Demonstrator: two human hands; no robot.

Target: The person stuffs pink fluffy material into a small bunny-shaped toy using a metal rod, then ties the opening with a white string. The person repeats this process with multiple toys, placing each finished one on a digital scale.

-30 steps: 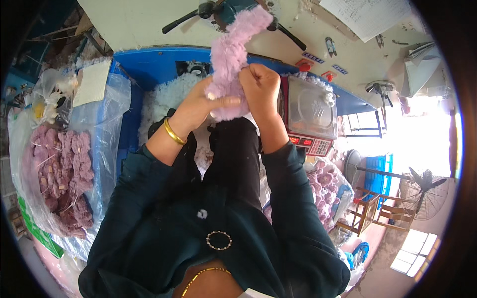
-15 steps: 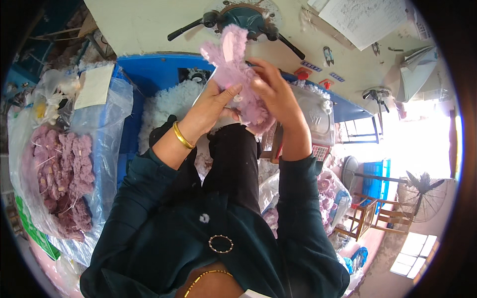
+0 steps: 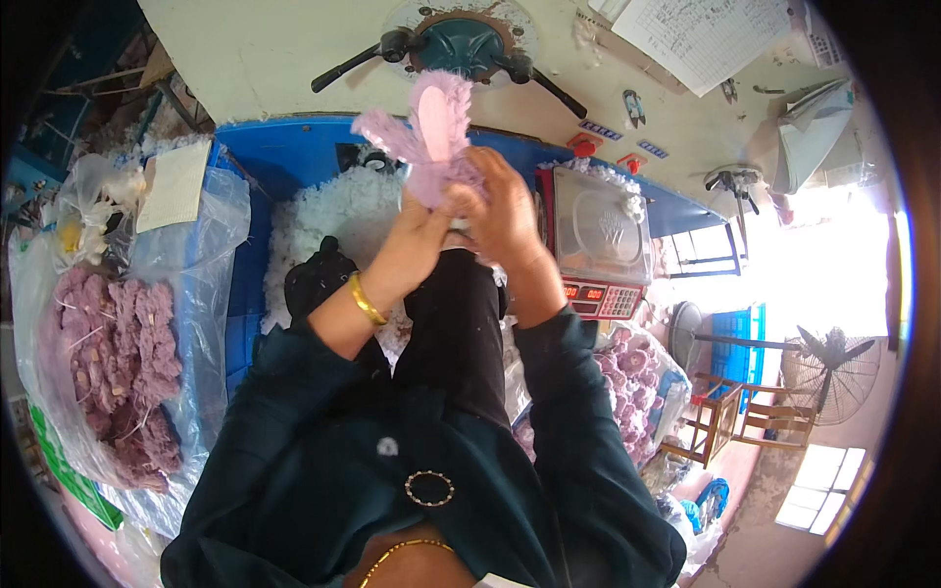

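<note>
Pink fluffy plush piece with two long ear-like flaps (image 3: 436,137), held up in front of the person above the lap, between both hands and in line with the round green machine head (image 3: 461,39) on the cream wall behind. The fingers of the left hand (image 3: 417,230) are curled against the lower left of the plush, and those of the right hand (image 3: 500,211) are closed over its lower right, so that both hands pinch the base while the flaps stand free above; the fingertips themselves are buried in the pile and cannot be told apart. A gold bangle (image 3: 367,299) circles the left wrist, and both forearms run down into dark green sleeves (image 3: 294,431). Below the hands lies a heap of white fibre stuffing (image 3: 328,220) in a blue bin (image 3: 274,147). Just right of the hands stands a grey electronic weighing scale with a red display (image 3: 598,245). At the person's left, a clear plastic bag of mauve plush pieces (image 3: 118,372) stands beside the bin; a second bag of similar pieces (image 3: 632,382) sits at the right, below the scale.
</note>
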